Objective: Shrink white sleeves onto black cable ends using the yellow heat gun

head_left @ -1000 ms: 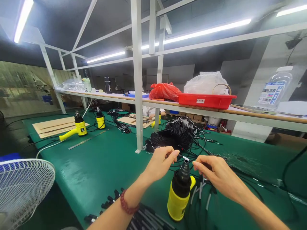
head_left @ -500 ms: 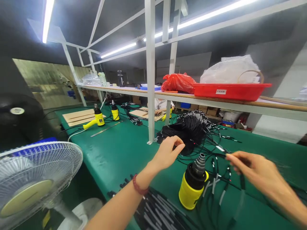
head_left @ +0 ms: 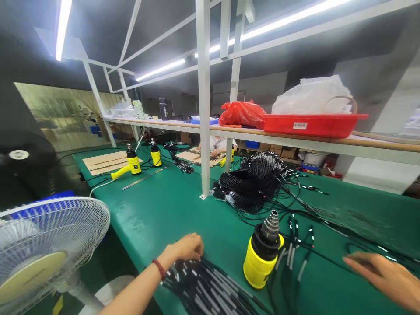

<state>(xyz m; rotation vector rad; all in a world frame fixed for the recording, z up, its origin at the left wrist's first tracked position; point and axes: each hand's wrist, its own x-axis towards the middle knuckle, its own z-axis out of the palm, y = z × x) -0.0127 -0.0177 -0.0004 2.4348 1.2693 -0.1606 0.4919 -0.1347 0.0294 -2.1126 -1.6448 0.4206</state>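
My left hand [head_left: 187, 247], with a red bead bracelet at the wrist, reaches down to the near end of a bundle of black cables with grey sleeves [head_left: 213, 286]. Its fingers are curled together over the cable ends, and the fingertips are partly hidden. At the right, my right hand [head_left: 383, 273] hovers over the green table with its fingers stretched out, a little blurred, nothing visible in it. A yellow heat gun [head_left: 260, 258] stands between the hands, its metal nozzle pointing up. Beside it lie several loose cables with grey sleeves [head_left: 291, 251].
A large heap of black cables [head_left: 251, 183] lies behind the heat gun, by a white post [head_left: 205, 131]. A shelf above holds a red tray [head_left: 315, 126]. A white fan [head_left: 55, 245] stands at left. A co-worker's hands [head_left: 216, 152] show across the green table [head_left: 147, 210].
My left hand has moved down and left to the cable bundle. My right hand has moved right and down, away from the cable it was holding.
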